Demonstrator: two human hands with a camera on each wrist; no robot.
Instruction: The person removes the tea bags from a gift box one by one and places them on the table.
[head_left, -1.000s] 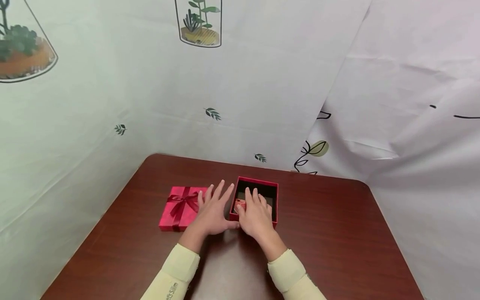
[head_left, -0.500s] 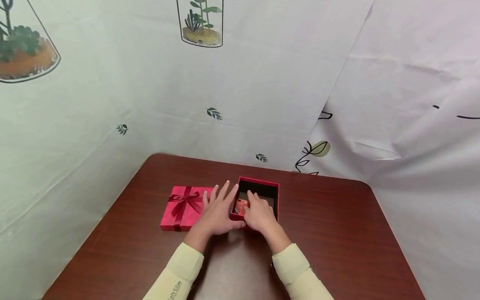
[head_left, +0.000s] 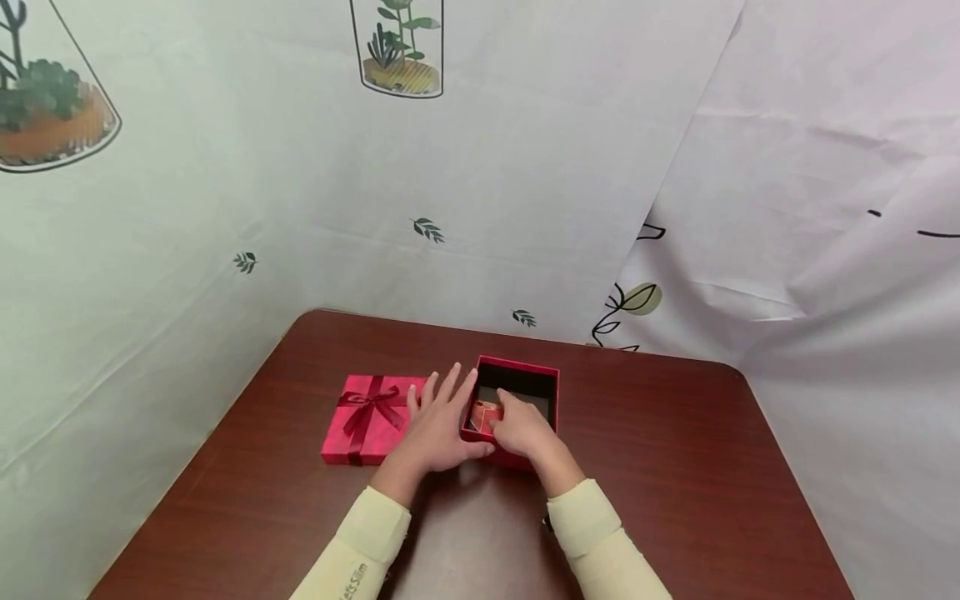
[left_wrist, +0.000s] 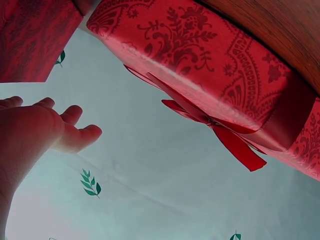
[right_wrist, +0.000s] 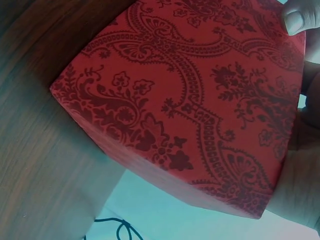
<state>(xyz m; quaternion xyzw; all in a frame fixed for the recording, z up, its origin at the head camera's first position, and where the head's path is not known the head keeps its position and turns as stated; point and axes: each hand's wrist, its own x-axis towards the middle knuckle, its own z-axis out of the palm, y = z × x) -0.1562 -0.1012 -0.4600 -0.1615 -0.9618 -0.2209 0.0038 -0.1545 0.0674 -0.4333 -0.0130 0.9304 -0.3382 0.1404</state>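
Note:
An open red gift box [head_left: 517,460] with a dark inside stands near the table's middle. My left hand [head_left: 435,429] is at its left side, fingers spread and straight, the thumb lying along the front by the corner. In the right wrist view, the tip of this thumb [right_wrist: 295,22] rests on the box's patterned front [right_wrist: 200,95]. My right hand [head_left: 519,423] reaches down into the box, its thumb and forefinger at a small orange-red item [head_left: 485,414]. Its other fingers are hidden, and I cannot tell whether they grip the item.
The matching lid [head_left: 360,417], tied with a dark red ribbon bow [head_left: 369,408], lies left of the box, partly behind my left hand. Both stand on a brown wooden table [head_left: 675,467]. White printed cloth [head_left: 480,183] hangs behind and on both sides.
My right hand has sunk deeper into the box, its fingers going from laid flat over it to bent inside. The left hand has shifted slightly right against the box.

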